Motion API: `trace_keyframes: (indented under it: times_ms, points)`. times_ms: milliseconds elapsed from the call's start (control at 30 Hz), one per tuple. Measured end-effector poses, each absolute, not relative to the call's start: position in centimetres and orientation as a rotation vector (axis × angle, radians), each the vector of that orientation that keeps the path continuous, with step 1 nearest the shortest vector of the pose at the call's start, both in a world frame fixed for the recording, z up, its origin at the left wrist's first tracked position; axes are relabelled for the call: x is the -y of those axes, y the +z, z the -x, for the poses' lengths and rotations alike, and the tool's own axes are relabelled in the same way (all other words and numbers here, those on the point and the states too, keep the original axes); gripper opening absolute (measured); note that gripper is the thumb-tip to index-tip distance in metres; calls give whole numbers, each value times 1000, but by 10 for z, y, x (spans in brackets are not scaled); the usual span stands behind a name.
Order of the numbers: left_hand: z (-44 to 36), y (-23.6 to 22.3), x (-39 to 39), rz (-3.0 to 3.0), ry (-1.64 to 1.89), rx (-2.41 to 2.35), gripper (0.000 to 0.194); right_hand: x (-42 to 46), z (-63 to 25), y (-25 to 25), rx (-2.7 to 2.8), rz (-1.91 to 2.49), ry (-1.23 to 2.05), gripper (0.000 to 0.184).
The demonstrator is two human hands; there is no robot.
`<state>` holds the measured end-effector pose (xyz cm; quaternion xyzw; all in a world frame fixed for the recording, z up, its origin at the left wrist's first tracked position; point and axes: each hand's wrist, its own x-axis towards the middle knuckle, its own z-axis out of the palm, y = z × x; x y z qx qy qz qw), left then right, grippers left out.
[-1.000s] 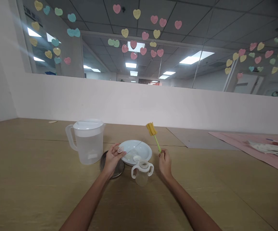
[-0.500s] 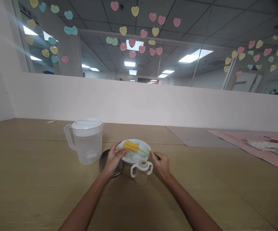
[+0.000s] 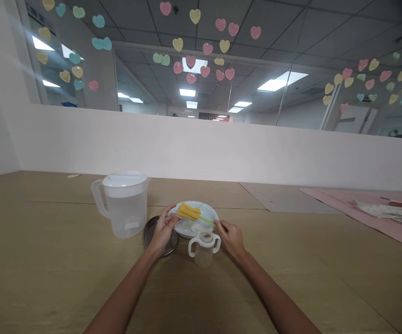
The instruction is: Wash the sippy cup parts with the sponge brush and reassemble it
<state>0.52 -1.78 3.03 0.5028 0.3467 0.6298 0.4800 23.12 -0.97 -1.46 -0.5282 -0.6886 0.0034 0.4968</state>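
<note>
So the right hand (image 3: 233,236) gripped the green-handled sponge brush (image 3: 188,212), lying leftward over the white plate (image 3: 210,214), yellow head meeting the small piece pinched in the left hand (image 3: 162,230).

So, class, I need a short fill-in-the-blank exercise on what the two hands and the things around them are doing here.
1. The right hand holds a brush with a ____ sponge head.
2. The sponge head lies over the white ____.
3. The cup with two handles stands between the two ____.
4. The jug stands to the ____ of the left hand.

Missing words: yellow; plate; hands; left
</note>
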Motion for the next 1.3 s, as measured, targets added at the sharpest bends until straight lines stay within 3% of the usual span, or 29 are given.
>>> trace_keyframes:
  times_ms: [233,567,1300]
  points:
    - [2,24,6,-1043,1635,-795,61,7,-231,-14,1458,1256,102,49]
    - [4,21,-2,-793,1628,-669,34,7,-228,-18,1593,1235,91,44]
    - [4,21,-3,-795,1602,-647,34,2,-244,-14,1741,1305,-137,48]
